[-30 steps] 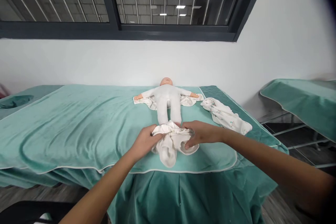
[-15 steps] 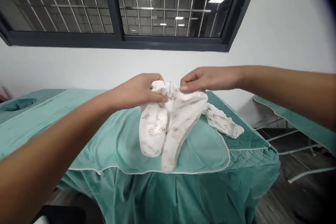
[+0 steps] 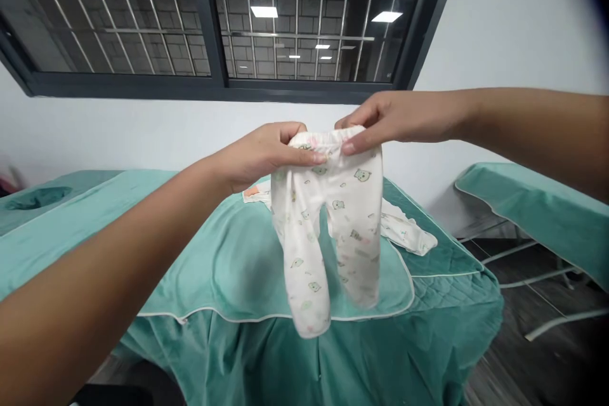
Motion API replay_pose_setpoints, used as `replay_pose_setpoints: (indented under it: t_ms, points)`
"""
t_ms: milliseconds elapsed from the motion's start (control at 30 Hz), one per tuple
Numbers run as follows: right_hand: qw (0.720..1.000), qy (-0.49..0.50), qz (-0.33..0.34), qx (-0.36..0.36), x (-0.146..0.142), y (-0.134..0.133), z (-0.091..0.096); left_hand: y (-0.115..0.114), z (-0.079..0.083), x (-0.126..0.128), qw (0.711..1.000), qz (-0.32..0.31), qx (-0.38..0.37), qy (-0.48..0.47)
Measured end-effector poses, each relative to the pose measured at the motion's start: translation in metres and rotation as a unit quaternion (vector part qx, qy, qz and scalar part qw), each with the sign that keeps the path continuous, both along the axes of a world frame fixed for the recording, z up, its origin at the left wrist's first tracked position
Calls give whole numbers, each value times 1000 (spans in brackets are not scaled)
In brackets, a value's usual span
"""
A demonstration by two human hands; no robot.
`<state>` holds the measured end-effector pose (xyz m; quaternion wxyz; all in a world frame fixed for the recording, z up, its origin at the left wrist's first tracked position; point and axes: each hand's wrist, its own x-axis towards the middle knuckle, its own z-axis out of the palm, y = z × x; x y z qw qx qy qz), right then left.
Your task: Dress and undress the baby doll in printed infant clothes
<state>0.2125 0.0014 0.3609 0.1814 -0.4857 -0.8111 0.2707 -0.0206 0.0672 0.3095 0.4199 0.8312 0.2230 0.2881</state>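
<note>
A small pair of white baby pants (image 3: pixel 304 228) with green animal prints hangs upright above the bed, both legs dangling. My left hand (image 3: pixel 280 152) pinches the waistband at its left side, thumb in front. At the right part of the waistband, my right hand (image 3: pixel 375 122) grips it between thumb and fingers. Behind the pants lies another white printed garment (image 3: pixel 408 233), its right sleeve-like end showing on the bed and an orange patch at its left end. The pants hide its middle.
A bed with a green cover (image 3: pixel 228 266) spans the view, its quilted edge to the right. Another green-covered bed (image 3: pixel 537 203) on metal legs stands at the right. A barred window (image 3: pixel 304 82) is in the white wall behind.
The pants went from bunched and folded to hanging open with the legs apart and the waistband spread. My right hand rose slightly and moved right.
</note>
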Motion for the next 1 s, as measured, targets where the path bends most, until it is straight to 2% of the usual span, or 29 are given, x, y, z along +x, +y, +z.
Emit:
replay_pose_setpoints:
  t_ms: [133,200,267,367,467,533,667,767,900,1000]
  points:
    - [997,-48,-43,-41,15,-8,-8,6,-4,-4,990,12,26,138]
    - [995,-59,-68,-52,21,-10,-10,12,-5,-5,983,26,50,174]
    - [991,-79,-94,-46,26,-9,-10,17,-5,-5,980,67,87,164]
    - [980,-147,-135,-4,34,-1,-9,19,-2,0,974,146,142,99]
    - [970,-201,-137,0,43,9,-12,14,-1,7,966,186,169,53]
    - [974,-189,-123,-13,47,12,-16,10,-2,11,964,198,172,34]
    - [993,-41,-112,14,38,9,-29,7,-10,22,969,199,138,-42]
    - [989,120,-82,28,16,11,-45,7,-18,29,975,170,74,-119]
    - [951,308,-2,0,-20,34,-75,13,-39,31,968,125,19,-219]
    - [916,400,6,11,-41,57,-92,22,-76,20,959,126,-1,-254]
